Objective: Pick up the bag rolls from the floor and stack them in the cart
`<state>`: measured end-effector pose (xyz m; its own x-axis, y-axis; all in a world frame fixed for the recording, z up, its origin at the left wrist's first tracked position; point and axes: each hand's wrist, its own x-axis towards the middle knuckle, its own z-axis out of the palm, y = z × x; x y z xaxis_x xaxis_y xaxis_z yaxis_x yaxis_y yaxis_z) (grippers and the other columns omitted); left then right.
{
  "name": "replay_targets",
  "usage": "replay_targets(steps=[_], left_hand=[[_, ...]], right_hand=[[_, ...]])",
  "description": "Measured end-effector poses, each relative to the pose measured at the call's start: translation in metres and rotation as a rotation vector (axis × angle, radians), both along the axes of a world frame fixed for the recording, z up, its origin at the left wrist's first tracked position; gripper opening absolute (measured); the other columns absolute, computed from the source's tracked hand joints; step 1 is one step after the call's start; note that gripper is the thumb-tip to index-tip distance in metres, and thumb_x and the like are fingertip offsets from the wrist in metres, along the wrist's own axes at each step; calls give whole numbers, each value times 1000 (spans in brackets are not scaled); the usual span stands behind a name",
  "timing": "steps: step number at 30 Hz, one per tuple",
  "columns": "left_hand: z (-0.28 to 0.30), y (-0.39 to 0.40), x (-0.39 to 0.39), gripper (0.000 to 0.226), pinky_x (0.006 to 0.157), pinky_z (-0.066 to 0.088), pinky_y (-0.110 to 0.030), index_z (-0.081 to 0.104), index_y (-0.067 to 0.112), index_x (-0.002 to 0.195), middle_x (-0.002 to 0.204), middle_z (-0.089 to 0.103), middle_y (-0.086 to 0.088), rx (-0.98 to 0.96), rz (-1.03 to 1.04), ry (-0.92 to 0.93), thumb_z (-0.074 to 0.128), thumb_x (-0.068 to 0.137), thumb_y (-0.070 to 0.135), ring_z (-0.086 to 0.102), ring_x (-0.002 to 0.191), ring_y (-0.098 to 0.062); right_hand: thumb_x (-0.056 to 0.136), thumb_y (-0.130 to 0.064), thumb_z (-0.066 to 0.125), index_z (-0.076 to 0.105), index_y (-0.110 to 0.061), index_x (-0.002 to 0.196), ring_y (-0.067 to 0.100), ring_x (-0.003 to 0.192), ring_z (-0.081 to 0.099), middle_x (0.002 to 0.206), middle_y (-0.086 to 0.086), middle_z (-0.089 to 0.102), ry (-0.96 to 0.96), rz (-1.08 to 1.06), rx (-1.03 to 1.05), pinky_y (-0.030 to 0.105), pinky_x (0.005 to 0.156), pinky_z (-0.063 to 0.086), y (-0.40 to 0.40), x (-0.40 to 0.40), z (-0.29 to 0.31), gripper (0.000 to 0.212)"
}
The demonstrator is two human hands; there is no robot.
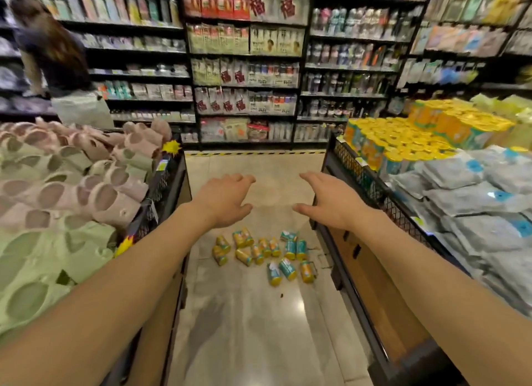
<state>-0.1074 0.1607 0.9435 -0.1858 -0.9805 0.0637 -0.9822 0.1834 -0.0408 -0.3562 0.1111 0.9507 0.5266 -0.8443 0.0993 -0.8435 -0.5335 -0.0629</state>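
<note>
my left hand (223,202) and right hand (331,202) hover spread, holding nothing, above the bag rolls (264,251) scattered on the floor (244,328). they look light, slick-wrapped; i'd grip each around its middle.

**Hands out over spilled rolls**

Both arms stretched forward in a shop aisle, left hand (223,201) and right hand (331,202) empty, fingers loosely spread. Below them, rolls (266,253) scattered on the floor (244,328). Slippers (66,184) binned left, stacked rolls in the cart (361,169) right.
</note>
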Motion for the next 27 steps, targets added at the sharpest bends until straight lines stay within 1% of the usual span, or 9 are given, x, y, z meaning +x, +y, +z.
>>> replay_targets(steps=[4,9,13,17,20,22,25,27], left_hand=[[-2,-70,-6,66,98,51,-46,29,23,153,146,50,-6,12,11,-1,53,97,49,53,127,-30],[4,-152,-11,64,102,48,-43,32,21,153,146,50,-5,-37,14,21,53,98,45,52,129,-27],[2,-216,-7,62,100,48,-43,33,22,152,145,51,-3,-58,24,33,52,98,45,53,128,-26],[-8,-286,5,62,104,46,-44,32,24,152,147,50,-3,-41,16,21,52,98,46,51,130,-26],[-17,-343,14,61,103,46,-44,33,24,151,145,51,-3,-38,-2,28,52,97,47,52,129,-25],[-24,-377,17,59,103,46,-43,35,25,150,144,53,-3,-28,-24,21,52,97,45,52,128,-25],[-37,-423,17,53,106,42,-44,39,24,146,143,53,-2,-39,-60,-36,50,98,41,50,130,-25],[-45,-453,17,52,106,41,-45,39,23,145,144,52,-3,-47,-62,-36,50,97,40,49,131,-26]], right_hand=[[92,-65,56,26,-17,159,24,149,32,164,6,32,-14,12,24,38,119,30,-72,-1,-3,88],[93,-63,56,24,-18,160,25,151,27,165,6,28,-31,-10,55,38,122,25,-155,-5,-4,86],[93,-63,55,23,-20,160,25,151,27,166,6,26,-43,-17,68,38,122,25,-217,-1,-8,87],[93,-63,55,22,-20,160,24,152,25,166,6,26,-52,-34,96,37,123,23,-277,9,-19,86],[94,-62,55,22,-20,160,23,153,23,166,5,26,-79,-75,121,38,123,23,-322,21,-29,85],[93,-61,56,23,-21,160,23,153,24,166,4,26,-83,-116,149,38,123,24,-354,27,-35,85],[93,-61,57,24,-21,160,21,152,25,166,3,28,-106,-172,175,37,121,25,-403,36,-46,85],[93,-62,57,24,-22,160,21,152,25,166,3,28,-102,-182,175,37,121,24,-434,40,-56,85]])
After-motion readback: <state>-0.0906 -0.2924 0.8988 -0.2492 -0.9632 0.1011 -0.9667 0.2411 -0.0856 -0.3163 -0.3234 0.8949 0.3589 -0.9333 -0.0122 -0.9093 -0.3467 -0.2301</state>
